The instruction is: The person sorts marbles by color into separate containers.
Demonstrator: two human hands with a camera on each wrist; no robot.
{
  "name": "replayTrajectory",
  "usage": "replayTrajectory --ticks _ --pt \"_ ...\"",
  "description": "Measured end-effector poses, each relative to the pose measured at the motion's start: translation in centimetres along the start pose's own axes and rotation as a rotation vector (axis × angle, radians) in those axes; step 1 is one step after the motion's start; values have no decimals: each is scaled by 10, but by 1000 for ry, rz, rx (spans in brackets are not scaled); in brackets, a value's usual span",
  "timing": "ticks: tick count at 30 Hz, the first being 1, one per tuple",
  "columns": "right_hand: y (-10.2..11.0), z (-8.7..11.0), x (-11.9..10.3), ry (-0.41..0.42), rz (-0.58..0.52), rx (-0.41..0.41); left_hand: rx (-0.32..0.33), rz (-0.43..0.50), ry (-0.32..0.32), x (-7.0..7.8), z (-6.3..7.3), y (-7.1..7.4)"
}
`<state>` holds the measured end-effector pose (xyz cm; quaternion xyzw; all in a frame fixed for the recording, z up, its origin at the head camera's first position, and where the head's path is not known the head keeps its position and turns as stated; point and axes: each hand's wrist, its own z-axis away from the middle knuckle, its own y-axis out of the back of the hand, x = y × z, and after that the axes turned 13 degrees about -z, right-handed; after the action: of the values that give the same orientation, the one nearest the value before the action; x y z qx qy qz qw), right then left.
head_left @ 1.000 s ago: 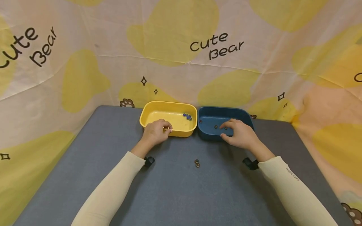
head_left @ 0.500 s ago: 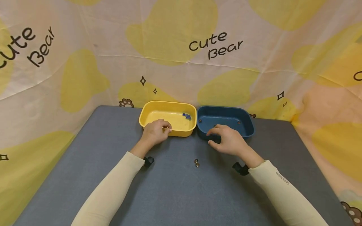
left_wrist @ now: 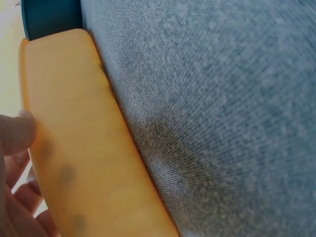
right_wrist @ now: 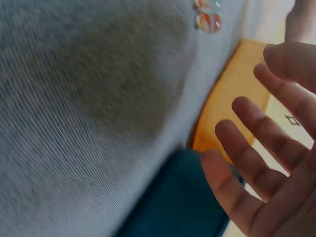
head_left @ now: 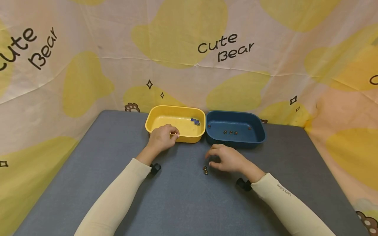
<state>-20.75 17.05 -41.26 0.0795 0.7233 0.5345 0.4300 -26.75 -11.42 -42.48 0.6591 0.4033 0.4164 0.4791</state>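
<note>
My left hand (head_left: pixel 162 137) holds the near rim of a yellow plastic tub (head_left: pixel 189 139), thumb outside and fingers over the inner side, as the left wrist view shows. Several blue marbles (head_left: pixel 195 121) lie at that tub's right end. Over the table, just in front of the dark blue tub (head_left: pixel 236 143), my right hand (head_left: pixel 228 159) hovers with spread, loosely bent fingers and nothing in them. Close to its left is a small group of clear marbles (head_left: pixel 205 172) with orange swirls, apart from the fingertips. Inside the dark blue tub sit several brownish marbles (head_left: pixel 231 132).
Both tubs stand side by side at the back of a grey cloth-covered table (head_left: pixel 177 203). Behind them hangs a printed curtain (head_left: pixel 177 39) with yellow patches and lettering. A black band (head_left: pixel 243 184) shows at the right wrist.
From over the dark blue tub, my right hand has come left and toward me, near the marbles on the table. The left hand stays on the yellow tub's rim.
</note>
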Motion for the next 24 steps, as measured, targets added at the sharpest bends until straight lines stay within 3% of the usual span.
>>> replayTrajectory --ticks 4,12,24 --pt "-7 -2 2 37 3 -40 1 -2 2 0 0 1" --pt "-18 -4 2 29 13 -98 -4 -6 8 0 1 0" --pt "-23 -6 3 48 23 -103 0 0 6 1 1 1"
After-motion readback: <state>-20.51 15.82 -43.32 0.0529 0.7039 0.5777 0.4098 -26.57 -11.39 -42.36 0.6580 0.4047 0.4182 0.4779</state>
